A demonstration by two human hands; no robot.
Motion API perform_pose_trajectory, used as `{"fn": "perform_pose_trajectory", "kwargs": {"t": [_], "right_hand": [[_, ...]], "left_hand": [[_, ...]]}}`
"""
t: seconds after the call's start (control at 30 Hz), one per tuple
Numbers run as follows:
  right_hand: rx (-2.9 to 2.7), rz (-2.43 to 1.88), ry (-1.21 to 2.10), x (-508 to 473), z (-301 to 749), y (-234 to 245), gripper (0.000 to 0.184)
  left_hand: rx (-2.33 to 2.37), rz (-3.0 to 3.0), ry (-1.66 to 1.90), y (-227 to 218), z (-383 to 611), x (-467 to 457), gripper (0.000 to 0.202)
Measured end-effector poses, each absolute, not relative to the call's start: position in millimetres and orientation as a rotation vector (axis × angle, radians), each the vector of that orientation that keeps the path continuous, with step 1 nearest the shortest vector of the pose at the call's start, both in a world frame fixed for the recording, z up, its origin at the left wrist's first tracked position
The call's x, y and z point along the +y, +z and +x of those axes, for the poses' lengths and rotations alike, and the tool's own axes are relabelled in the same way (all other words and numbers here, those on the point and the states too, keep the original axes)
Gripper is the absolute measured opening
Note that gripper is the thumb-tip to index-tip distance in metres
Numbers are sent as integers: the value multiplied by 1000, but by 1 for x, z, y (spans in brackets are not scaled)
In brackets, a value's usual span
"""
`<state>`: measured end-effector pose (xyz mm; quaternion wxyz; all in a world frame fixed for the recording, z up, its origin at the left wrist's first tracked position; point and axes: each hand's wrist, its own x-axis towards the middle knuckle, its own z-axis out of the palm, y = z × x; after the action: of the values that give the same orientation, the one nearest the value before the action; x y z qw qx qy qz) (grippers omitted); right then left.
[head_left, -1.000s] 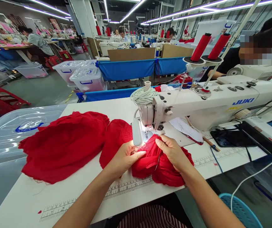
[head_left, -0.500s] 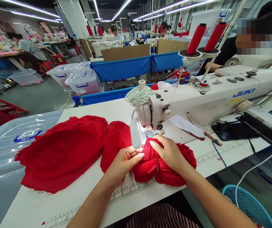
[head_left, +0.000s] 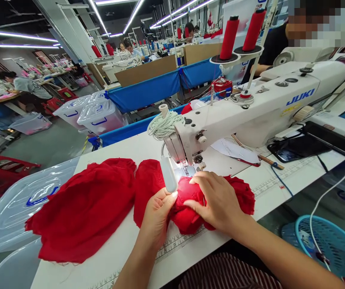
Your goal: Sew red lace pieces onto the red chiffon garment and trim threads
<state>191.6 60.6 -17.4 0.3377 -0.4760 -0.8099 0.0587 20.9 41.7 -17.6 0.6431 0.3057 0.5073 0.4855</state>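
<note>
Pinched between thumb and fingers, the near left edge of the red bundle point(head_left: 187, 192) is in the grasp of the left hand point(head_left: 157, 212), and what a tight little hold it is! Across from it, the right hand point(head_left: 222, 200) lies over the bundle's right side, thumb and forefinger parted, a patch of cloth lying bare between them; its other fingers are partly hidden. So the bundle sits right between the two hands, its far edge just in front of the presser foot point(head_left: 187, 170), brightly lit, with more red fabric bulging out beyond the right hand. That pale lamp point(head_left: 169, 174) hangs just above the left fingertips! Below, the printed ruler point(head_left: 172, 251) runs along the white table point(head_left: 79, 273). Off to the left, a smaller red piece point(head_left: 148, 188) stands beside the lamp, and beyond it spreads a big red heap point(head_left: 82, 212), well clear of both hands.
</note>
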Motion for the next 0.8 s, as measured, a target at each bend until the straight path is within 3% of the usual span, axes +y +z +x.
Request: {"fn": "perform_pose_trajectory", "kwargs": {"t": [0.07,0.33,0.5,0.8], "right_hand": [[-2157,-1326,225,65,191,-16,12],[-2112,-1233,577,88,198,-14,24],[-2098,-1159,627,91,200,-17,22],[-2064,-1107,620,88,201,-16,19]], "left_hand": [[1159,719,1124,-19,21,41,23],[1147,744,1036,-12,24,39,23],[1123,702,1035,-7,28,41,32],[1098,715,1004,-10,26,37,27]]}}
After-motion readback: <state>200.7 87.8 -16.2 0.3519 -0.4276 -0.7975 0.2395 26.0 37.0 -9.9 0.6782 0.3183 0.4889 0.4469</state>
